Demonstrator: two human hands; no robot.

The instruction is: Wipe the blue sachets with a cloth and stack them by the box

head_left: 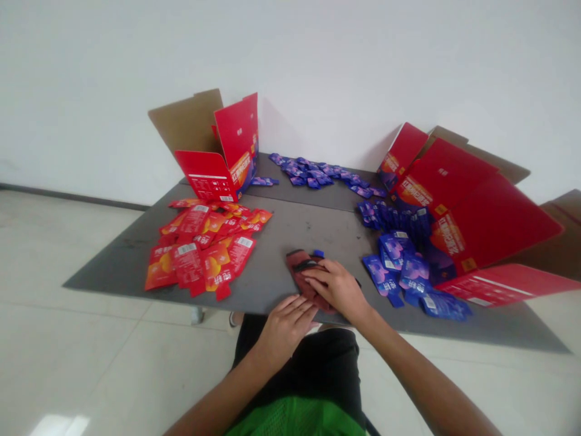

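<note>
A dark reddish-brown cloth [297,261] with black edging lies bunched near the table's front edge. My right hand [338,289] is on top of it, fingers curled around its folds. Beside the front of the cloth is my left hand [288,327], its fingers stretched out and close together, the tips touching the cloth or just short of it. A small blue corner [318,253] shows behind the cloth; what it belongs to is hidden. To the left lies a heap of red-orange pouches [204,248]. Blue-purple pouches [399,266] lie to the right.
An open red carton [204,172] stands at the back left of the grey table [308,224]. Open red cartons [494,224] crowd the right side. More small purple pouches [313,172] are strewn along the back edge, near the white wall [318,72].
</note>
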